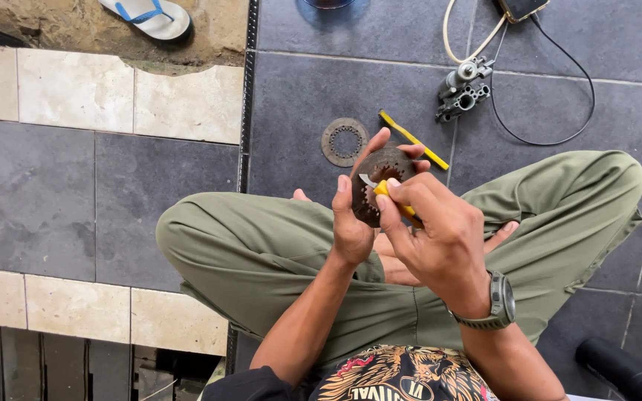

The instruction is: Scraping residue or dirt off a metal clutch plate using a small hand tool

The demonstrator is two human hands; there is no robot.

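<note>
The floor point(313, 89) is paved with large dark grey tiles, bordered on the left by bands of pale cream tiles point(76, 89) and, beyond them at the top left, a patch of bare earth where a white sandal with blue straps point(148, 16) lies. On the grey tiles rest a rusty toothed ring disc point(345, 142), just beside it a yellow-handled tool point(412, 139) lying at a slant, and farther right a grey metal carburettor point(464, 90) with a cream hose point(469, 33) and a thin black cable point(559, 111) looping near it. A person sits cross-legged on the same tiles in olive trousers point(261, 252).
</note>
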